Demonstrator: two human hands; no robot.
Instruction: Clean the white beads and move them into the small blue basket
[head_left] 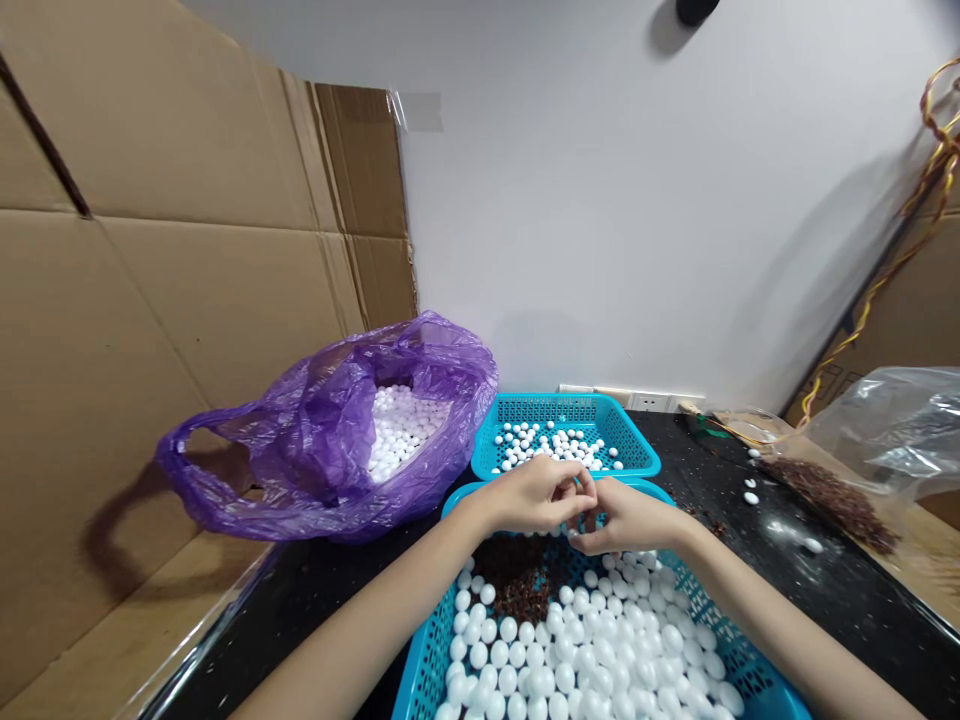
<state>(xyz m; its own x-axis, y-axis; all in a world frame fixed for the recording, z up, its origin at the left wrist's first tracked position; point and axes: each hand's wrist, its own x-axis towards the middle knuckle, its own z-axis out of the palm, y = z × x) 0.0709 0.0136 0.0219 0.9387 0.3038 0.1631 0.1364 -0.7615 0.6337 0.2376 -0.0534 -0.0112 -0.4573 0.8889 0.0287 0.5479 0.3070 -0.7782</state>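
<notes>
White balls (600, 630) | head view: heaped in near turquoise basket (415, 655), no clear long axis, below left hand (544, 492) and right hand (619, 515), right nearer | fingers curled over basket's far half, tips close together, any hold hidden, couldn't tell | carton (900, 320) beyond basket's right bore unreadable lettering

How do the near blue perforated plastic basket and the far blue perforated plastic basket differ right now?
The near blue perforated plastic basket holds densely packed small white balls; the far blue perforated plastic basket holds fewer, loosely scattered ones. Dark reddish-brown bits show in the near basket, none visibly in the far one. Both are blue, with holes in their walls.
</notes>
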